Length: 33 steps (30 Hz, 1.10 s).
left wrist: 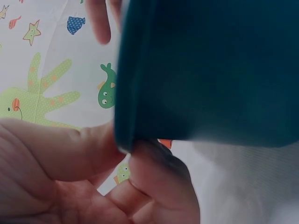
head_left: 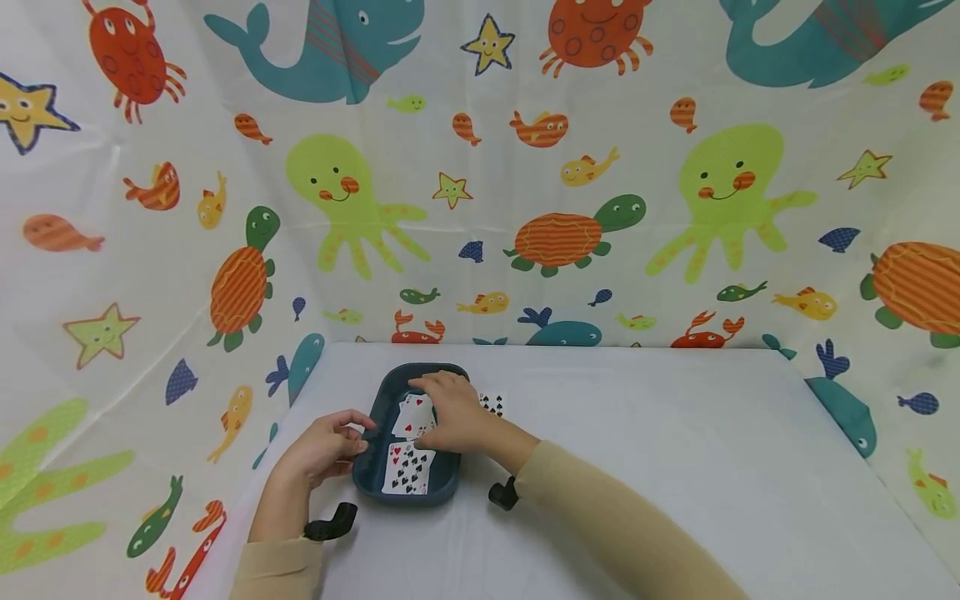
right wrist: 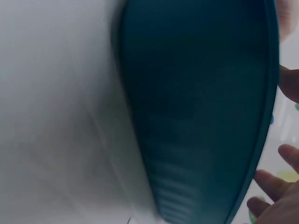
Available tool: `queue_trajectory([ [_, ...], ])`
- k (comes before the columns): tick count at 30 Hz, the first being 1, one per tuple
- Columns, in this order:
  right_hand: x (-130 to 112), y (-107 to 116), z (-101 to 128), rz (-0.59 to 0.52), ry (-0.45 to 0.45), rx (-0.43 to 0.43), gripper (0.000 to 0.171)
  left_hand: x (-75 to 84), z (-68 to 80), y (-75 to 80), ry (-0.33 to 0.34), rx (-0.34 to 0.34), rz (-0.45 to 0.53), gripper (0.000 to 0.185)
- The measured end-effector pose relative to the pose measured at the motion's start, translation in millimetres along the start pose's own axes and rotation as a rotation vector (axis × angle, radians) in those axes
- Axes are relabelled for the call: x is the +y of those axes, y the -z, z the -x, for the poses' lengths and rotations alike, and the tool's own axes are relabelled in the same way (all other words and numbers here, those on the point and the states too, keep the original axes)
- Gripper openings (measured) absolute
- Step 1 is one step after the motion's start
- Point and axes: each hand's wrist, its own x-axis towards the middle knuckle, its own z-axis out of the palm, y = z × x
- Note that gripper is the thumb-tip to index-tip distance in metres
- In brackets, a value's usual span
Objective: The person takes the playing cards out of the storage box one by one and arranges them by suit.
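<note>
While the left hand (head_left: 324,451) pinches the left rim of the dark teal tray (head_left: 442,487), the right hand (head_left: 455,414) lies over the cards in it with fingers curved down; whether they grasp 1 I cannot tell. About 3 playing cards (head_left: 408,468) already sit inside, and 1 spade card (head_left: 492,404) lies outside on the table (head_left: 675,450), so gathering looks nearly finished. The tray is smooth, matte, oval plastic; the cards look glossy.
</note>
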Motion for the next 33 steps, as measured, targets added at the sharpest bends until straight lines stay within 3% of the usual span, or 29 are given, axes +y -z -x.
queue_trajectory([
  [16, -20.3, -29.9, -17.2, 0.220, -0.044, -0.014, 0.098, -0.2, 0.4, -0.4, -0.014, -0.005, -0.014, 0.033],
  [22, -21.1, -33.6, -25.6, 0.231, -0.113, -0.019, 0.098, -2.0, -1.7, 0.5, -0.019, -0.017, -0.006, 0.033],
  [33, -10.7, -31.6, -40.4, 0.136, -0.190, -0.052, 0.100, 0.0, -0.8, 0.9, -0.010, -0.016, -0.002, 0.034],
])
